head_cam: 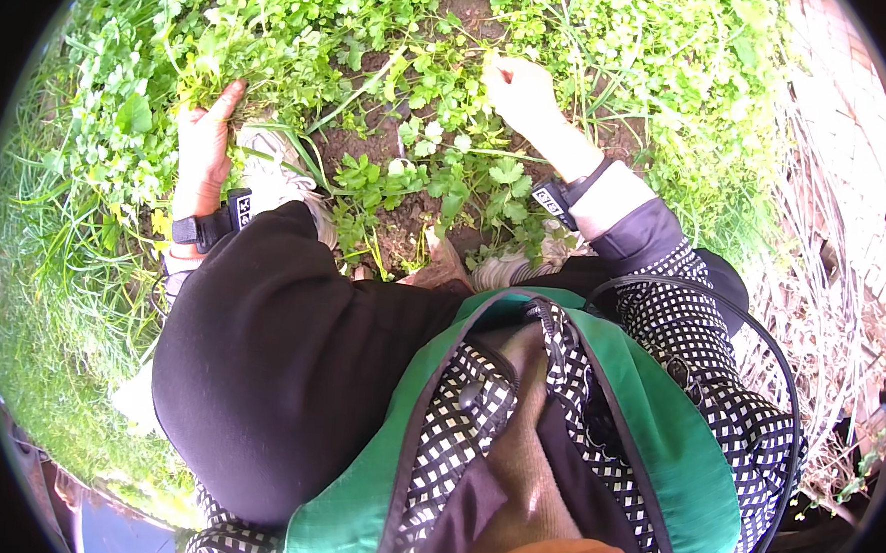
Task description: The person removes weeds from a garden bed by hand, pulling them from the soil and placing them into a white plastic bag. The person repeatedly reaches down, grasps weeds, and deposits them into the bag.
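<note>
My left hand (208,140) is closed around a bunch of leafy green plants (213,69), with the thumb showing along its right side. Higher and to the right, my right hand (524,89) has its fingers curled at the thin stems of low leafy plants (453,74); the brightness hides its fingertips, and whether it grips a stem is unclear. Between the hands, bare brown soil (356,133) shows among lobed green leaves (506,172) and a few long grass-like blades.
My shoes, a pale one (276,159) at left and another (503,271) at right, stand among the plants. Dry stalks (810,296) lie along brick paving (838,57) at the right. A black cable (773,354) runs past my right arm. Tall grass (62,234) grows at the left.
</note>
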`<state>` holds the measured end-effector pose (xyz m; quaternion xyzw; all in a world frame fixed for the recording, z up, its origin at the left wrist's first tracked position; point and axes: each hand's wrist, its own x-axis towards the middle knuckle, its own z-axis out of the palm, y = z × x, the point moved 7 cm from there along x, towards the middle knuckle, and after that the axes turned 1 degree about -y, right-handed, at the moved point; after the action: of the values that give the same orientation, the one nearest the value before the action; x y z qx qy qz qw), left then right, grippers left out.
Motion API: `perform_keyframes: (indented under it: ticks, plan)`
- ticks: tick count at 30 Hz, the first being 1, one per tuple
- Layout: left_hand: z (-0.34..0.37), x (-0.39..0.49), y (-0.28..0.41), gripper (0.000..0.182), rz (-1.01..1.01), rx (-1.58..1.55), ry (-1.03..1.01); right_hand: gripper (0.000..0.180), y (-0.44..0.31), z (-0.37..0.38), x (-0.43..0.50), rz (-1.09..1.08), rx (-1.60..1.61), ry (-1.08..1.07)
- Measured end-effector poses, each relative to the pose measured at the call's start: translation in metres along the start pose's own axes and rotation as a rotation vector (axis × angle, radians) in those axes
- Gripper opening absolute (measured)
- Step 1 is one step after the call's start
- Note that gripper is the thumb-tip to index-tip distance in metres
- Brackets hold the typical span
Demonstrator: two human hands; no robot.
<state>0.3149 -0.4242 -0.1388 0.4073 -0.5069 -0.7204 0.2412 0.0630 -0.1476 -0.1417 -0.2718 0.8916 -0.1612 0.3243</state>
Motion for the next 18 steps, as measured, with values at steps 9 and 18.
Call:
perform_keyframes:
  ticks: [9,18]
  plan:
    - [-0.034,-0.008,-0.016,0.027,-0.110,0.010,0.164,0.039,0.076,0.044,0.044,0.099,0.195,0.061]
    - [-0.037,-0.010,-0.023,0.025,-0.182,0.123,0.160,0.078,-0.010,0.053,-0.007,-0.349,-0.484,-0.267]
